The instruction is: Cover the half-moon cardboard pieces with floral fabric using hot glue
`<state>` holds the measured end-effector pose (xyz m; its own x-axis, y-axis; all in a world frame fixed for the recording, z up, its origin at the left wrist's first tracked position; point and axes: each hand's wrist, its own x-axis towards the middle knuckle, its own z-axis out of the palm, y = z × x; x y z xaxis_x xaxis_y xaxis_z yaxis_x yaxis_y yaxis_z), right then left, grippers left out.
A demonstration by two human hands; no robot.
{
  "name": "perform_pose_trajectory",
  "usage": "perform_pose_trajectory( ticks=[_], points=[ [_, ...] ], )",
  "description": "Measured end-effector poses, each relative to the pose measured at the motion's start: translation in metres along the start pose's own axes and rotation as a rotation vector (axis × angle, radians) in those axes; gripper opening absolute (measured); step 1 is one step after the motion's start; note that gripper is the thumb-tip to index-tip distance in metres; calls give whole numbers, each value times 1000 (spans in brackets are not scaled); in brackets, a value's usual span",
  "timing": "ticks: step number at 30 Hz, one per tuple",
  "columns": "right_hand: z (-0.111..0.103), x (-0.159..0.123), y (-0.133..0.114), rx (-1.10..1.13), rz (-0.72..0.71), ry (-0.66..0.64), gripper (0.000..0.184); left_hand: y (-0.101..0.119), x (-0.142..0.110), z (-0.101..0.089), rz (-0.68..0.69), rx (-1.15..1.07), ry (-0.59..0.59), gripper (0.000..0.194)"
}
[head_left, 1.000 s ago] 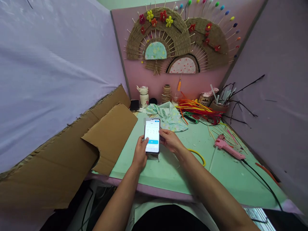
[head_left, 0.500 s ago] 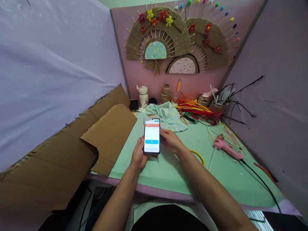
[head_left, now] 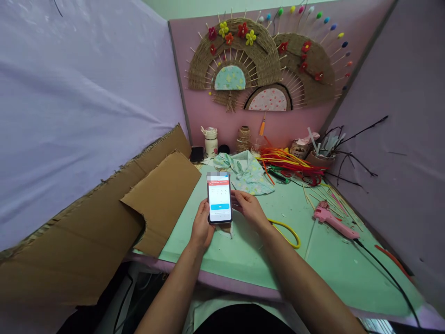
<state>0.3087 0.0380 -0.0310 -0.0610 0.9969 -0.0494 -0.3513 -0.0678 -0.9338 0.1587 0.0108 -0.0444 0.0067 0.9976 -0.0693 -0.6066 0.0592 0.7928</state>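
A lit smartphone [head_left: 219, 197] is held upright above the front middle of the table. My left hand [head_left: 202, 225] grips its lower left side, thumb along the edge and the other fingers behind it. At the right edge is my right hand [head_left: 248, 206], its fingers curled against the phone with the tips partly hidden behind it. The screen shows a red band near the top and a blue button lower down; its text is too small to read. Just beneath the phone lies a small brownish piece [head_left: 225, 228], partly covered. Right of my wrist rests a yellow loop [head_left: 290, 232].
Cardboard sheets [head_left: 167, 199] lean at the left. Behind the phone are crumpled floral cloth [head_left: 250, 174], a bottle [head_left: 210, 141], a twine spool [head_left: 243, 139] and red and yellow strips [head_left: 292, 160]. A pink glue gun [head_left: 335, 221] with a black cord lies right, beside thin sticks.
The view has shifted slightly, so the background sits lower and further right. My right thumb has come off the phone's front edge, and the phone's top tips back a little.
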Motion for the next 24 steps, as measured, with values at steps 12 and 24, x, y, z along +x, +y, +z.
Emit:
perform_pose_trajectory(
  ticks=[12,24],
  points=[
    [2,-8,0,-119,-89,43,32,-2,3,-3,15,6,11,39],
    [1,-8,2,-156,-110,46,28,-1,1,-1,12,11,13,36]
  ],
)
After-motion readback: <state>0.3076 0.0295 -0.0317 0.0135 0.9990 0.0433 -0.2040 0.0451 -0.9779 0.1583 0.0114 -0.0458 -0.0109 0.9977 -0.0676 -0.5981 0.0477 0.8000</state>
